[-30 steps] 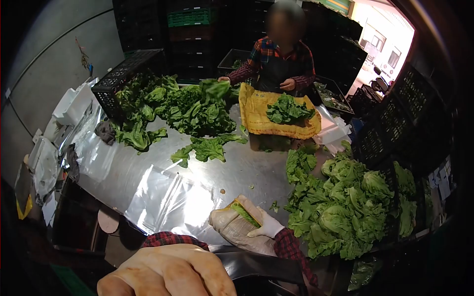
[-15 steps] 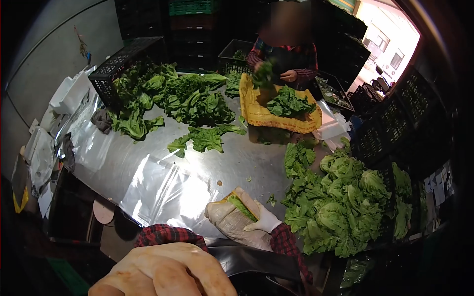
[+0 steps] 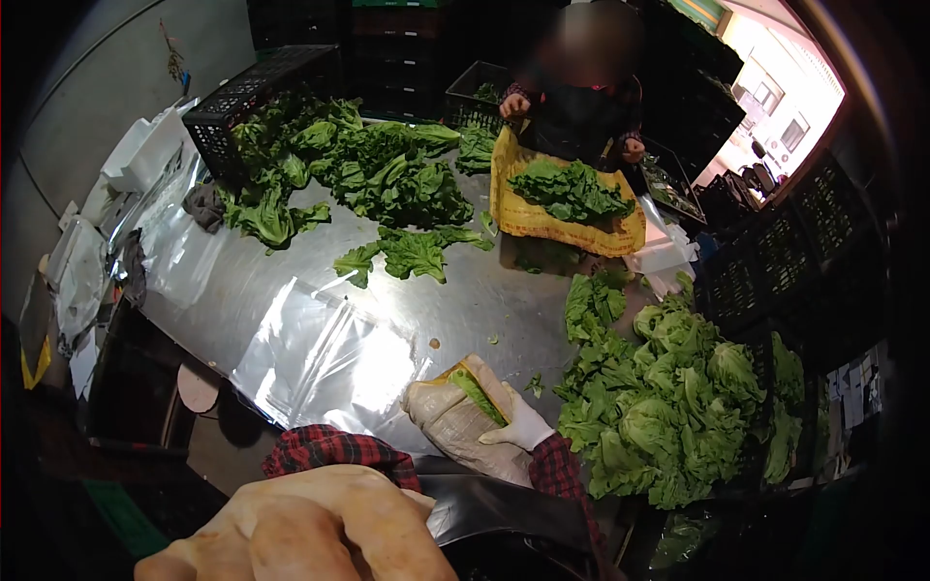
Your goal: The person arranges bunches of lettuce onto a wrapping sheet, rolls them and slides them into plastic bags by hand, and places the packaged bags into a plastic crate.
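Observation:
My right hand (image 3: pixel 523 426), in a white glove, grips the side of a beige woven sack (image 3: pixel 450 416) rolled around green leafy lettuce (image 3: pixel 477 394). Leaves and a yellow lining show at the slit in the roll. My left hand (image 3: pixel 300 528) looms very large at the bottom, close to the camera, pale with brownish stains. Its fingers are bent with the knuckles outward; whatever they hold is hidden. A loose lettuce pile (image 3: pixel 659 397) lies to the right of the rolled sack.
Across the metal table (image 3: pixel 291 261), a co-worker (image 3: pixel 581 107) stands behind a yellow sack (image 3: pixel 572 232) bearing greens. More leafy greens (image 3: pixel 387 174) lie by a tipped black crate (image 3: pixel 252 107). Clear plastic sheets (image 3: pixel 320 358) cover the near left; black crates (image 3: pixel 785 242) stand right.
The co-worker's hand has let go of its greens onto the yellow sack and drawn back. My left hand has shifted slightly left and up. My right hand keeps its grip on the rolled sack.

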`<state>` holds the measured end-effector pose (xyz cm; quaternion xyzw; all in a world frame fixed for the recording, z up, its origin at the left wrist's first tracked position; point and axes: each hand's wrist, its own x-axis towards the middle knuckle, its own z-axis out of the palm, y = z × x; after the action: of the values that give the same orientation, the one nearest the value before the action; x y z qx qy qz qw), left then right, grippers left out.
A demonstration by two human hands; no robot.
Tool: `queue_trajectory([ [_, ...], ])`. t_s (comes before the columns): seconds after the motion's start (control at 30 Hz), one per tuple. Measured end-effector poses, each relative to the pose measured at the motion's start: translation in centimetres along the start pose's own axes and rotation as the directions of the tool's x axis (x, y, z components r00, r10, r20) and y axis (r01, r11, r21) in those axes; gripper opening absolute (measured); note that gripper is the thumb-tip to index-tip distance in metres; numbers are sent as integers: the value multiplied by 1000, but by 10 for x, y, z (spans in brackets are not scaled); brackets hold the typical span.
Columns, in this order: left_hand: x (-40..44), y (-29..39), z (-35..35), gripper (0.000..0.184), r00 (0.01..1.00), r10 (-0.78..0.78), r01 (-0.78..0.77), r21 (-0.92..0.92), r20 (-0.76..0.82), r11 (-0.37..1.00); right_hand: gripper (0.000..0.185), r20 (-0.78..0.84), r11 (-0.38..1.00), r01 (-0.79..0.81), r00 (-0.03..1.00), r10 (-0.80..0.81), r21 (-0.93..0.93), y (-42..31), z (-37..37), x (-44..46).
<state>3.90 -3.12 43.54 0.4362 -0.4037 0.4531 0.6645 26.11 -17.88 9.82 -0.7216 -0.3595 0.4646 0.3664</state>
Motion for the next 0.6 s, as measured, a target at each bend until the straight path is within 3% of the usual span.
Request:
queue_trajectory([
  [0.13,-4,0,-4,17,1000,5,-5,17,0,1000,139,3,999,25,1000,-25,-42,12,2,5],
  [0.4,-8,-3,-6,24,1000,15,-13,59,-21,998,138,12,996,62,998,-63,65,30,4,11],
  [0.53,-11,-1,-8,27,999,25,-20,114,-41,993,137,-34,998,62,998,-62,14,42,6,12],
  [0.6,-18,3,-17,28,997,57,-45,199,-56,979,136,-105,984,141,983,-153,-109,42,4,11],
])
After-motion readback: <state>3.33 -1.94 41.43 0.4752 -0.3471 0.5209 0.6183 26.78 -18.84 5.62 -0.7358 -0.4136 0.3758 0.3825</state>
